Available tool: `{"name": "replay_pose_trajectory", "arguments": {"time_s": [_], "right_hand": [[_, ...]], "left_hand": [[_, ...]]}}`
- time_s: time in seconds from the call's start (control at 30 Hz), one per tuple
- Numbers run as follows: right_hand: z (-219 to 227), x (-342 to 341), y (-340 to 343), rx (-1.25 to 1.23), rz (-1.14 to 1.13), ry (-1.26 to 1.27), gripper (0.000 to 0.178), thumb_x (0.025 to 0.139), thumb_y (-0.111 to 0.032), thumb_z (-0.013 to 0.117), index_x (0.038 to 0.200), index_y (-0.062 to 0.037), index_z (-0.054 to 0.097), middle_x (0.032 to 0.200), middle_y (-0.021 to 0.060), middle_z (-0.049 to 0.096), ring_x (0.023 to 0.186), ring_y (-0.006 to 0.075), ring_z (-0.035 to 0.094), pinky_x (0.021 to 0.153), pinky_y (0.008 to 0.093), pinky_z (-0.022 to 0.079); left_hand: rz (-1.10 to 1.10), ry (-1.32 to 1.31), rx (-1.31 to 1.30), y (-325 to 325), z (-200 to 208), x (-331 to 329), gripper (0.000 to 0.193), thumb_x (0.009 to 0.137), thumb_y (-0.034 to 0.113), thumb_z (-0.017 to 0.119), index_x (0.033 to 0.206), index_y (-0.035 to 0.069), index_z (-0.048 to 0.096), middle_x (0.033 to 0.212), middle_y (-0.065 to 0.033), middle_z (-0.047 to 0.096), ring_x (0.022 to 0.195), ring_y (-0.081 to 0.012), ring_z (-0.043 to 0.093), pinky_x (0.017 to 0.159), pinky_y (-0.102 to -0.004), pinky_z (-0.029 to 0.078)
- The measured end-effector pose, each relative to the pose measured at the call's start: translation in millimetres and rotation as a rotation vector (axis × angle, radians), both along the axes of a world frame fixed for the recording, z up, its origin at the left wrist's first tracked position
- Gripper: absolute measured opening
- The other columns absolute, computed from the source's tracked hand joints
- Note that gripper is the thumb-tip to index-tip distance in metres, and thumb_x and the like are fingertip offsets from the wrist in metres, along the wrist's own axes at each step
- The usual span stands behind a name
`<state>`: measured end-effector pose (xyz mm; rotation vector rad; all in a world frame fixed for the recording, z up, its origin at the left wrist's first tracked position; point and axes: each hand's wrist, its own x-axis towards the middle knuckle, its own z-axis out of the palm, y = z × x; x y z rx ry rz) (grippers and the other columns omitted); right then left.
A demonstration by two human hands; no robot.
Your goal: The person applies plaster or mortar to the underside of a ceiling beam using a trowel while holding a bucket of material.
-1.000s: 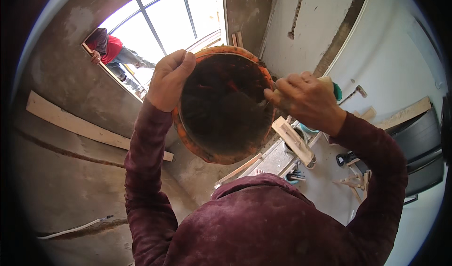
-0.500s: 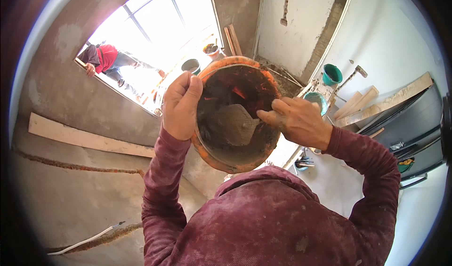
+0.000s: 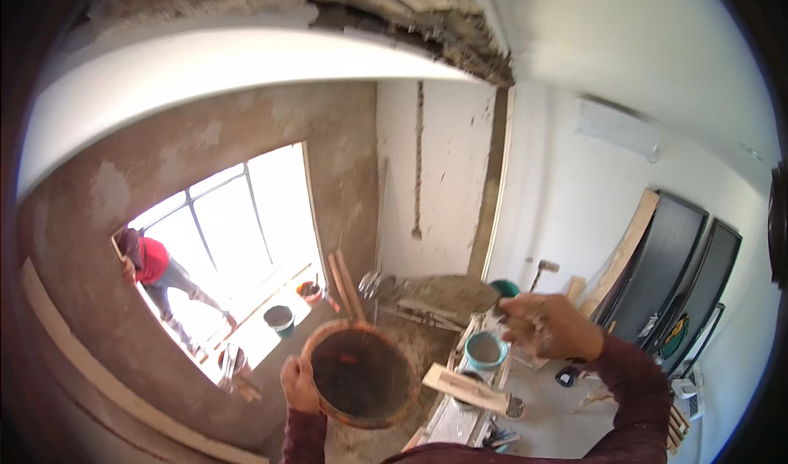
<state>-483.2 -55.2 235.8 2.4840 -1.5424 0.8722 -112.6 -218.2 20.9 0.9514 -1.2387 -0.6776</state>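
Note:
An orange-rimmed bucket [image 3: 373,420] with a dark, mortar-smeared inside is tilted toward me in the lower middle. My left hand [image 3: 300,384] grips its left rim, thumb over the edge. To the upper right of the bucket, my right hand [image 3: 548,326] is closed around the handle end of a trowel [image 3: 439,294]. The blade points left, coated with grey-brown mortar, and a lump sits at its far tip. Between blade and bucket there is a gap. The handle itself is mostly hidden by my blurred fingers.
Below my right hand, a teal bucket [image 3: 486,365] and a wooden board [image 3: 466,388] rest on a plank platform. A person in red [image 3: 153,259] is at the bright window. Another bucket [image 3: 279,320] stands near the sill. Dark panels [image 3: 657,259] lean on the right wall.
My right hand has lifted the trowel out of the bucket and moved right. The bucket sits lower in view in my left hand. The view has tilted up, showing the ceiling edge.

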Motion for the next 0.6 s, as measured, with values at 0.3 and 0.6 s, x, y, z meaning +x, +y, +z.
{"name": "replay_pose_trajectory", "arguments": {"time_s": [0.3, 0.6], "right_hand": [[177, 17, 61, -0.126, -0.356, 0.075, 0.029, 0.092, -0.025, 0.065, 0.099, 0.0021, 0.057, 0.061, 0.0026, 0.044, 0.055, 0.0127, 0.042, 0.053, 0.0302, 0.039], [222, 42, 59, -0.254, -0.577, 0.223, 0.020, 0.092, -0.016, 0.057, 0.087, 0.0017, 0.050, 0.061, 0.0061, 0.043, 0.053, 0.0159, 0.042, 0.056, 0.0331, 0.039]], "left_hand": [[0.133, -0.086, 0.332, 18, -99, -6, 0.036, 0.094, 0.028, 0.061, 0.071, 0.005, 0.045, 0.061, -0.0037, 0.043, 0.056, -0.0157, 0.041, 0.054, -0.0354, 0.037], [0.135, -0.219, 0.372, 55, -121, 6, 0.036, 0.097, 0.024, 0.058, 0.071, 0.004, 0.042, 0.064, -0.0033, 0.043, 0.060, -0.0140, 0.041, 0.056, -0.0356, 0.040]]}}
